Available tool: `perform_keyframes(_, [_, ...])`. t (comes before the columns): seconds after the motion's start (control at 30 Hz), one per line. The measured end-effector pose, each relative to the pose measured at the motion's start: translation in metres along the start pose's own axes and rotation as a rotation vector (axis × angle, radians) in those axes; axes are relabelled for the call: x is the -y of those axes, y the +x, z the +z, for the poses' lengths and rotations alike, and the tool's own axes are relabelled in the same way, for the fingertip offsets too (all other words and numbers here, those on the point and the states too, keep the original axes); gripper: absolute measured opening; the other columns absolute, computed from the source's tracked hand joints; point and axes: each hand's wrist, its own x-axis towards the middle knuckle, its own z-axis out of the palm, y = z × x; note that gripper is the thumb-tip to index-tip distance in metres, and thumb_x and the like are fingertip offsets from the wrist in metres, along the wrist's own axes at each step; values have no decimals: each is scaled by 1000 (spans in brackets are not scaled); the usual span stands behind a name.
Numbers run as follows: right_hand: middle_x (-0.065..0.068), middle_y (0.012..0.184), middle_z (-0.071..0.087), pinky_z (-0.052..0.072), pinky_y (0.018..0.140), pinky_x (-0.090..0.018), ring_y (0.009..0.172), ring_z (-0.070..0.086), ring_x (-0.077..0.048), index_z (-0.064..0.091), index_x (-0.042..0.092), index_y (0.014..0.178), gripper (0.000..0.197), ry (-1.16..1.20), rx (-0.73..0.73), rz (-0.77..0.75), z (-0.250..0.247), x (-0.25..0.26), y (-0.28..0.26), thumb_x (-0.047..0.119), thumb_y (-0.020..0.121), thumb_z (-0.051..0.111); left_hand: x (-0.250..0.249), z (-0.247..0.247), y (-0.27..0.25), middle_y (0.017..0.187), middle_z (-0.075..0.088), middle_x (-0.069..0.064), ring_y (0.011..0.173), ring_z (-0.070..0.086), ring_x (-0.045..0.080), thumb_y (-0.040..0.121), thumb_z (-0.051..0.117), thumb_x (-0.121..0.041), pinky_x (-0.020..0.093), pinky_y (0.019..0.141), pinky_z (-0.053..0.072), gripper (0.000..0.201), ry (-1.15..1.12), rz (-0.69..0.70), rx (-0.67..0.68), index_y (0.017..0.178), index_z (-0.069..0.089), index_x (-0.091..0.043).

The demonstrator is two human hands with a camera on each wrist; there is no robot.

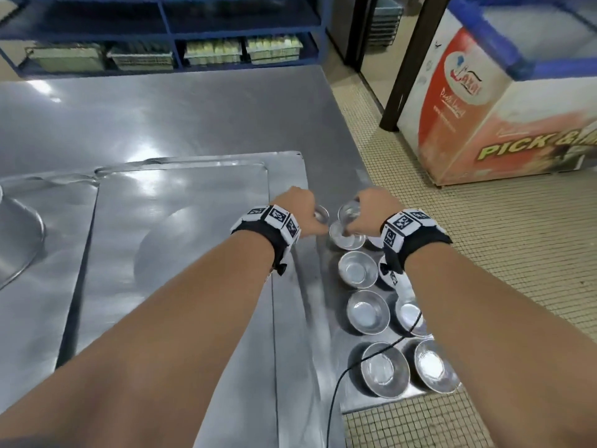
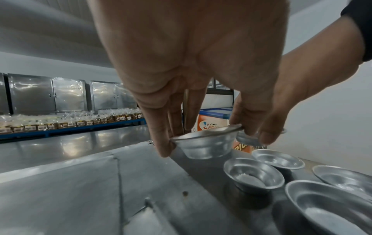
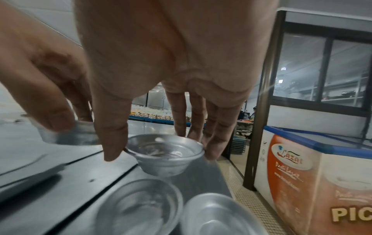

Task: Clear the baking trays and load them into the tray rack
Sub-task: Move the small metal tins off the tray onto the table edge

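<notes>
both hands work at the middle right of the head view, over the far end of a baking tray [image 1: 326, 318] that holds two rows of small metal cups. the left hand [image 1: 295, 208] pinches one small cup [image 2: 205, 145] by its rim, thumb on one side and fingers on the other, lifted clear of the tray. the right hand [image 1: 371, 210] pinches another cup [image 3: 165, 155] the same way, also off the surface and just above a cup still sitting on the tray [image 1: 347, 237]. the two held cups are just beside each other.

the rest of the cups [image 1: 368, 312] lie toward the lower right of the head view, near the tray's edge and the tiled floor [image 1: 484, 253]. a second tray [image 1: 181, 221], bare where it shows, fills the centre left on the steel table [image 1: 161, 111]. no tray rack can be picked out for certain.

likely risks: the rim pinches are shallow, so a cup could slip and clatter onto the others or roll off the tray's right edge to the floor. the hands are close enough that the cups may knock together. the black cable [image 1: 355, 363] hanging from the right wrist drapes over the near cups and could drag one along when the arm pulls back.
</notes>
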Motion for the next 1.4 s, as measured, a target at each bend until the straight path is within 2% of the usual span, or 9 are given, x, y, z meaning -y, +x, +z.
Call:
perform_keyframes(0.1, [-6,89,56,44,63,-29,81,58,-26,58,10,89,45,33,-5,27,-7,-25,23,38,65,84,-15,-1,27,59,46,3,59,49,24,57,38,-60,29,58,40,47,-47,5,21,57,45,-14])
perform_keyframes(0.4, [-8,80,57,50,64,-32,79,62,-28,52,10,75,35,55,7,67,5,-62,72,33,74,78,-37,25,92,64,53,4,67,61,29,82,53,-38,29,59,47,33,-131,-11,45,59,47,-15])
perform_keyframes(0.7, [-10,78,56,55,62,-32,73,61,-29,45,11,65,29,50,-35,66,23,-69,97,29,81,63,-41,45,110,84,51,7,89,57,31,80,68,-46,35,68,45,41,-189,-74,-56,63,42,-21])
perform_keyframes(0.83, [-14,101,59,58,74,-37,91,64,-31,62,3,96,31,62,-27,79,28,-72,99,30,81,67,-41,52,112,98,54,9,104,57,34,81,66,-43,39,86,48,32,-212,-50,-67,87,54,-14])
perform_keyframes(1.0, [-15,124,52,55,88,-41,107,58,-32,55,8,128,67,77,-56,78,30,-76,90,39,74,79,-38,58,106,125,51,13,121,46,35,82,66,-46,44,104,42,58,-209,-48,-139,126,52,-12])
perform_keyframes(1.13, [-14,117,53,50,90,-39,109,52,-32,58,10,115,49,30,-42,58,24,-64,74,38,78,76,-32,48,85,126,52,12,123,45,35,84,66,-40,44,101,46,56,-211,-67,-134,130,52,-11])
perform_keyframes(1.23, [-10,93,59,52,74,-36,91,58,-30,59,14,84,33,11,-33,67,16,-41,54,40,75,76,-21,35,60,93,57,5,109,56,34,82,63,-35,44,85,55,24,-220,-75,-140,96,58,-16])
perform_keyframes(1.33, [-6,80,64,55,65,-35,80,66,-29,65,12,90,32,8,-61,57,7,-14,33,37,72,75,-5,21,31,87,63,8,96,64,33,81,63,-29,43,81,58,17,-217,-94,-116,88,64,-13])
perform_keyframes(1.4, [-8,98,67,58,74,-38,87,66,-30,66,13,102,40,-21,-47,51,2,7,21,38,72,76,9,14,10,102,68,10,99,66,33,83,66,-30,41,84,58,28,-209,-104,-95,104,69,-12])
